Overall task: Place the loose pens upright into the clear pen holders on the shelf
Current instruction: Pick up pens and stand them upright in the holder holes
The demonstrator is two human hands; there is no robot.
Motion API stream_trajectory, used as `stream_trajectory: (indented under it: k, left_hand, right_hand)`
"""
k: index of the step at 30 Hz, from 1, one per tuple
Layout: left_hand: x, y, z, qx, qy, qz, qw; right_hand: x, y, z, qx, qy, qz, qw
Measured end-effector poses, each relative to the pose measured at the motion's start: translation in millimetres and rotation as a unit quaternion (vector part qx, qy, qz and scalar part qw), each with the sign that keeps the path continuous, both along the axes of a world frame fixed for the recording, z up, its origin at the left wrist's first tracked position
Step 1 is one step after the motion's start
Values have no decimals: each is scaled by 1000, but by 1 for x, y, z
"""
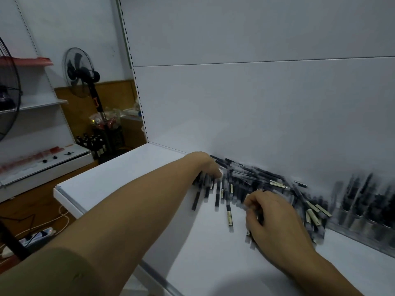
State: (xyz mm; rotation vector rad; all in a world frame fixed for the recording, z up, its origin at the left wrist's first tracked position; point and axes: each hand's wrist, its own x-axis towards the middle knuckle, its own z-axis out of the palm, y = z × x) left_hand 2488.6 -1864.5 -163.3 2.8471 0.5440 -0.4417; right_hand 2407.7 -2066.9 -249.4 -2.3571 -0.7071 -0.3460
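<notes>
Currently the loose pens (pixel 252 184) lie in a tangled heap on the white shelf (pixel 128 189), pushed up against the back panel (pixel 256 103). The clear holders (pixel 363 216) stand just beside the heap's right end and already carry upright pens.

Handling, as judged: the pens are light, stiff and smooth-barrelled. They are likely to roll and to slip from a loose grip. They cross one another, so lifting one may drag its neighbours. A hold at mid-barrel, several pens together and lined up one way, looks soundest; the labelled ends show which way each points.

Hands: the right hand (pixel 275 218) sits over the near side of the heap, fingers curled round a few pens whose ends show below the palm. The left hand (pixel 205 165) reaches to the heap's far left end with fingers down among the pens. Blur hides whether they grip anything.

Edges and room: bare shelf lies open in front of and left of the heap, enough to sort and align. The front lip (pixel 70 199) is well apart from most pens, though a few strays point toward it and could roll off. The panel blocks any retreat behind. The holders look crowded, so entry from above calls for care.
</notes>
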Motion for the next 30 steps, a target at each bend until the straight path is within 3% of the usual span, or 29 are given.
stream_trajectory:
  k: [6, 10, 18, 23, 30]
  left_hand:
    - [3, 4, -10, 38, -24, -8, 999]
    - [7, 19, -29, 30, -112, 23, 993]
    - [-5, 51, -41, -98, -216, 35, 971]
    - [-14, 54, -27, -259, -309, 11, 915]
    - [-37, -2, 8, -463, -434, -61, 771]
  right_hand:
    - [-1, 1, 1, -16, -24, -11, 1000]
    - [-1, 0, 1, -7, -13, -5, 1000]
    - [1, 0, 0, -11, -25, -18, 999]
    - [-2, 2, 2, -2, -24, -21, 999]
    - [2, -7, 22, 87, -1, -29, 996]
